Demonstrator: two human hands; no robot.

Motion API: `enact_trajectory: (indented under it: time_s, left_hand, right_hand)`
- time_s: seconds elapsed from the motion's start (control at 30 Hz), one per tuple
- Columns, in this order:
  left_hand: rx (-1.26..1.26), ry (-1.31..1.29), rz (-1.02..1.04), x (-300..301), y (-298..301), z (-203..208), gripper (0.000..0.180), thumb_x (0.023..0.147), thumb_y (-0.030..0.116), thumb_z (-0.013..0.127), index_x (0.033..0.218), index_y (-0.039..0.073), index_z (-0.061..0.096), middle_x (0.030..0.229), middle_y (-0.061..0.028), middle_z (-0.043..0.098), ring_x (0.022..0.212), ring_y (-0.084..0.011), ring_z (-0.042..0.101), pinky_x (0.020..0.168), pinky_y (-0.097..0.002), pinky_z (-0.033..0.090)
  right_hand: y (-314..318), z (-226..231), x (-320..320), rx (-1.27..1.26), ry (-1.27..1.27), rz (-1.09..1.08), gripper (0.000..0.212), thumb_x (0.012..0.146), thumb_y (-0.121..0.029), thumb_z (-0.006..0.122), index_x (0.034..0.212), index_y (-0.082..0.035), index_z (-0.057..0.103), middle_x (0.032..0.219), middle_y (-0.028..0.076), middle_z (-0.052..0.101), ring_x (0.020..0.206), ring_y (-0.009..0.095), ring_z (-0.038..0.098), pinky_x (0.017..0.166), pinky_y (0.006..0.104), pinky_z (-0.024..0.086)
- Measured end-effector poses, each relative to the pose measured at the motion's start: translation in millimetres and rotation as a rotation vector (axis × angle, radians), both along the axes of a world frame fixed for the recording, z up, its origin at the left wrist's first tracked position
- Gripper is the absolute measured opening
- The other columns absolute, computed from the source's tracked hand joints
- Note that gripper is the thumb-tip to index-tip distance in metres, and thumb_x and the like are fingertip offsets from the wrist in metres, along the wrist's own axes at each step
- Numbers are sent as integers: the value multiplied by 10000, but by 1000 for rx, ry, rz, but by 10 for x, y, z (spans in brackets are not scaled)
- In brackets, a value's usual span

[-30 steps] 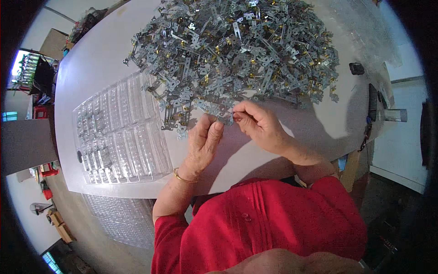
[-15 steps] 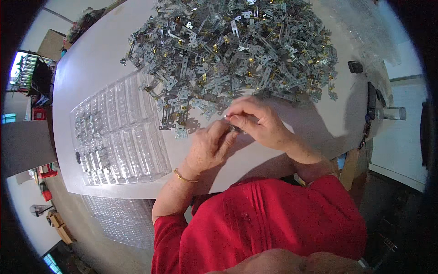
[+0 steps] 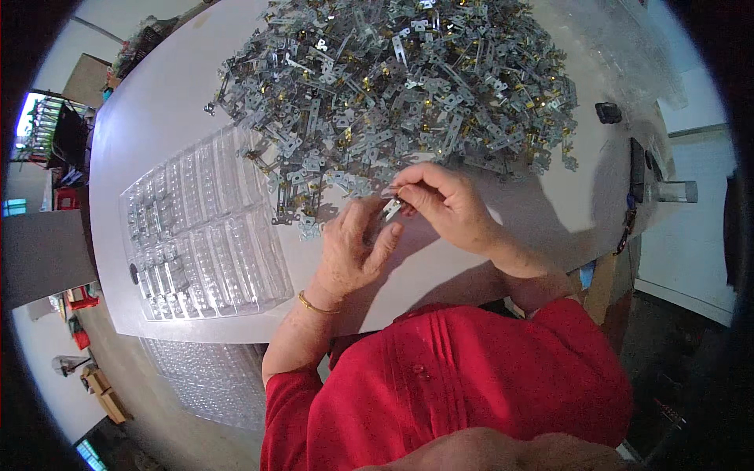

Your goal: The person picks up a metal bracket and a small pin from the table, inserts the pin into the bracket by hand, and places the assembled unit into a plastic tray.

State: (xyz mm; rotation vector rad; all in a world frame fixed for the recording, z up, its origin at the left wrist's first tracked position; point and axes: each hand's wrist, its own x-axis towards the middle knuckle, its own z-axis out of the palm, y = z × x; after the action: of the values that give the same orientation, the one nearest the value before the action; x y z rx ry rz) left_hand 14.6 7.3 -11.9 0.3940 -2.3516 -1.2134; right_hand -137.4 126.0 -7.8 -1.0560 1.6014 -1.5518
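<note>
My right hand (image 3: 452,206) pinches a small shiny metal bracket (image 3: 392,209) between thumb and fingers, just in front of the pile. Close beside it, my left hand (image 3: 351,247) has its thumb parted from its curled fingers; the bracket lies by those fingertips. Whether they touch it is hard to see. Beyond both hands spreads a big heap of metal brackets (image 3: 408,94), silvery with some brass-coloured parts. To the left lies a clear plastic blister tray (image 3: 228,251), with metal pieces in its left-hand slots.
More clear plastic trays (image 3: 208,381) sit below the table's left front edge, and others (image 3: 628,55) lie at the far right. A small black object (image 3: 608,113) and a clear cylinder (image 3: 677,191) are on the right. The white table (image 3: 157,102) curves around.
My left thumb has moved away from its fingers. The bracket, mostly covered before, now shows in my right hand's pinch between the two hands.
</note>
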Motion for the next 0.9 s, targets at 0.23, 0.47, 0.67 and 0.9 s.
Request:
enact_trajectory:
  time_s: [0.23,0.47,0.67,0.9]
  left_hand:
    - [562,-196,-226,65,-117,-22,361,970,273,590,1165,-31,595,929,-76,680,760,-142,624,678,-290,506]
    - [508,-192,-123,68,-35,-77,313,977,168,596,1217,-28,549,895,-65,673,698,-101,607,631,-234,500]
    - [480,-193,122,50,-12,-131,316,952,148,636,1188,-37,537,873,-50,664,676,-94,591,602,-233,489]
    - [119,-111,180,-6,78,-45,316,883,121,705,1152,35,564,816,-94,681,653,-150,637,590,-307,507]
  right_hand:
    - [19,51,-88,-29,-104,-33,101,973,-88,596,1028,-6,615,877,27,644,776,92,636,680,240,524]
    - [7,144,-142,-119,515,-238,111,898,-35,661,1006,-13,644,895,111,675,777,240,675,660,321,525]
    - [36,149,-21,-1,520,-81,156,893,-83,671,1039,-34,645,907,135,687,801,299,686,661,375,531]
    - [54,146,41,55,486,-24,160,906,-91,650,1055,-37,624,927,162,680,843,362,674,667,404,525]
